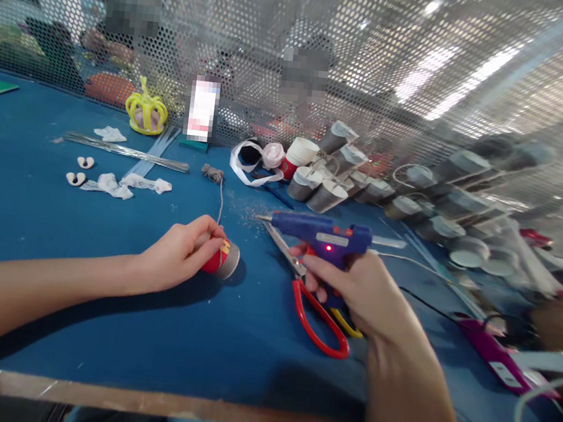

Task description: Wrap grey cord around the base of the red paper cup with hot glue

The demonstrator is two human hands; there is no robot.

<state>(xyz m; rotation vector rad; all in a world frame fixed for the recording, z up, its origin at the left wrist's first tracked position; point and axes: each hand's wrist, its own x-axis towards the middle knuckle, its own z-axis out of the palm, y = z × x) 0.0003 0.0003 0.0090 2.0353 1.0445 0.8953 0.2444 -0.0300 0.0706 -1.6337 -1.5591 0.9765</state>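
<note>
My left hand (181,252) is closed round a small red and grey cylinder (228,260), held just over the blue table (148,331). Grey cord (221,201) runs from a little bundle (212,173) down to that hand. In my right hand (354,282) is a blue hot glue gun (314,231); its red light is lit and its nozzle points left. My fingers wrap its handle. Red-handled scissors (317,322) lie beneath the gun, partly hidden by my fingers, with a yellow handle (347,323) beside them.
Grey cylinders (328,194) crowd the back right, near white ribbon (238,169). At left lie thin wires (127,150), lace pieces (148,183) and a yellow crown-like basket (145,113). A lit phone (201,110) stands before the mesh screen (256,67). A purple power strip (502,358) sits right.
</note>
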